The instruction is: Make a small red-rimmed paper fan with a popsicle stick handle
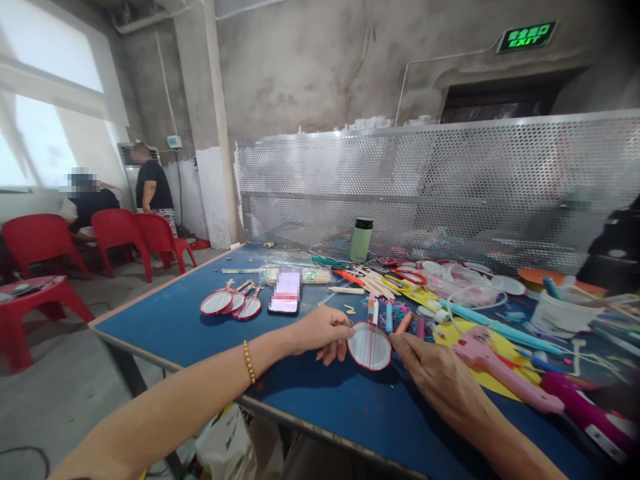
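Over the blue table, both hands hold a small round fan, white with a red rim and red lines across it. Its short, striped handle points away from me. My left hand pinches the fan's left edge between thumb and curled fingers. On the opposite edge, my right hand grips with the thumb on top; its other fingers are partly hidden. A lit phone lies beyond my left hand, and several similar red-rimmed fans overlap to its left.
Right of my hands lie yellow sheets, a pink glue gun and a purple tool. Wooden sticks, yellow-handled scissors and a white tub sit farther back. A green bottle stands by the perforated metal panel.
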Demonstrator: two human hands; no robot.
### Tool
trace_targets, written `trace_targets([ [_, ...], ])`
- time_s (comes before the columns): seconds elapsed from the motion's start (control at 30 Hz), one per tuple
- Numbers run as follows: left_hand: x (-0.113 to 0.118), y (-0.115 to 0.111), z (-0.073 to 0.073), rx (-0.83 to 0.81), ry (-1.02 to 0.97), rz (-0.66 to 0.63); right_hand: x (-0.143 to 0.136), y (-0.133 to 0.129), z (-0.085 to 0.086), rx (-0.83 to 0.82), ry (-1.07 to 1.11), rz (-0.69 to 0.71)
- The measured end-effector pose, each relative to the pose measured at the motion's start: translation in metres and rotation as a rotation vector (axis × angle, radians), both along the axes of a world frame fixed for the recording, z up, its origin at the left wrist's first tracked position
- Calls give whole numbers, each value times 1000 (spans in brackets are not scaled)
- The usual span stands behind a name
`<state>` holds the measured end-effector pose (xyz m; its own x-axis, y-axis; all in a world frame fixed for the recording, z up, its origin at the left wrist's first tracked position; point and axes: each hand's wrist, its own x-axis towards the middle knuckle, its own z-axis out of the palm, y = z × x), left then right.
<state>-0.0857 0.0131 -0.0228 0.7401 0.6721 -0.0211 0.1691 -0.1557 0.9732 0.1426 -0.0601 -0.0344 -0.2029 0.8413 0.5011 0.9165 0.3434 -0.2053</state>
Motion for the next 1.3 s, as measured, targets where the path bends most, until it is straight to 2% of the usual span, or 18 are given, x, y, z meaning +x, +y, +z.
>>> trace_targets([
  [0.17, 0, 0, -2, 24, 0, 7, 1, 0, 1, 19, -54, 51],
  [0.53, 0, -2, 2, 54, -10, 54, -3, -2, 3, -30, 22, -32],
  [0.73, 0, 0, 1, 75, 2, 74, 0, -2, 1, -14, 13, 26],
  [0.9, -3, 3, 0, 165, 54, 107, -1, -1, 2, -25, 40, -13],
  [1.03, -10, 3, 8, 215, 46, 162, 0, 2, 2, -47, 56, 7],
  [1.2, -24, 1, 25, 248, -17, 310, 5, 7, -4, -84, 97, -8],
  [1.3, -38, 0, 32, 257, 49, 354, 5, 8, -5, -42, 90, -13],
])
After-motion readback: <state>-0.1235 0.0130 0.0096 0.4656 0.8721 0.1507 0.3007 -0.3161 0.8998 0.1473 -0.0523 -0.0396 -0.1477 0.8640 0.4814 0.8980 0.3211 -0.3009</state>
